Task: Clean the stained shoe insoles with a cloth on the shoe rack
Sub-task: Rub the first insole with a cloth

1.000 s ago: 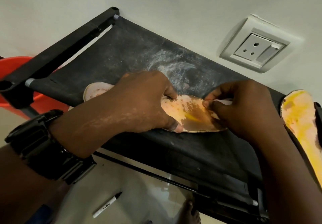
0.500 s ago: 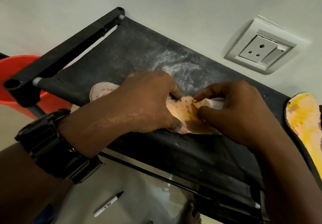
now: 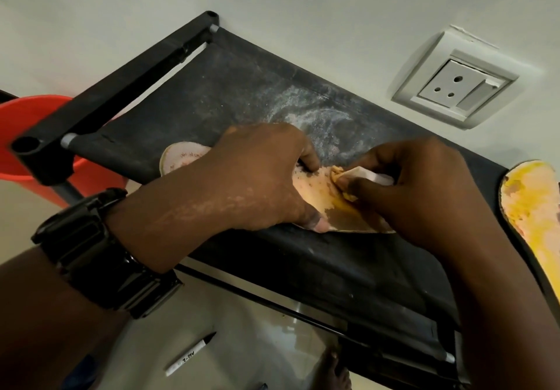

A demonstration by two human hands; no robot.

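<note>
Head view: the left hand grips the stained insole flat on the black shoe rack, fingers curled over its far edge and thumb on the near edge. The right hand pinches a white cloth in bent fingers, pressed against the insole's middle. A yellow insole lies at the rack's right end, well apart

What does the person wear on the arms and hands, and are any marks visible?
A chunky black wristwatch is on the left wrist. The left hand and right hand wear no gloves; both forearms are uncovered. Whitish powdery streaks mark the left forearm.
</note>
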